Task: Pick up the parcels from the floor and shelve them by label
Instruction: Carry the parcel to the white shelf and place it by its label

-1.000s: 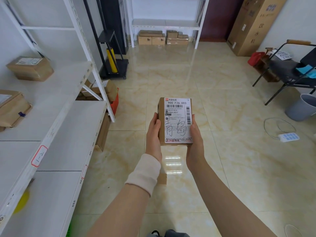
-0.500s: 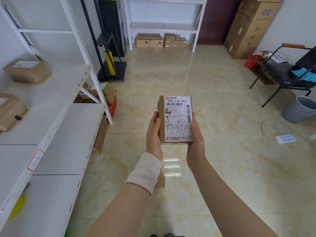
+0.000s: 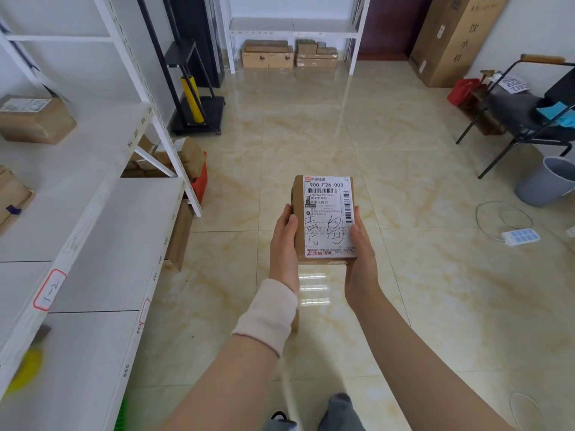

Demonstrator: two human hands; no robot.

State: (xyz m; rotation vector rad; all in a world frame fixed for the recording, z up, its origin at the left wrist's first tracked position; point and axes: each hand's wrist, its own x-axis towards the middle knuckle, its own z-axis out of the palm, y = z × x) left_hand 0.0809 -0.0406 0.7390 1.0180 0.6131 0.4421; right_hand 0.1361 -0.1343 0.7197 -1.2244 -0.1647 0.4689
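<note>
I hold a small brown cardboard parcel point(image 3: 325, 217) in front of me over the tiled floor, its white shipping label facing up with handwritten characters on it. My left hand point(image 3: 284, 241) grips its left side and my right hand point(image 3: 361, 244) grips its right side. A white band wraps my left wrist. The white shelf rack point(image 3: 93, 213) runs along my left, with a red-bordered tag on its edge. Two other parcels lie on its upper shelf, one point(image 3: 34, 119) farther back and one point(image 3: 12, 197) at the left edge.
More boxes point(image 3: 174, 157) sit under the rack on the floor by a red bin. A far shelf point(image 3: 292, 29) has cartons point(image 3: 289, 54) beneath it. At right stand a black chair point(image 3: 529, 110), a grey bucket point(image 3: 547, 181) and a power strip point(image 3: 521, 236).
The view has shifted slightly forward and down; the parcel stays held in both hands at about the same place. My legs now show at the bottom edge.
</note>
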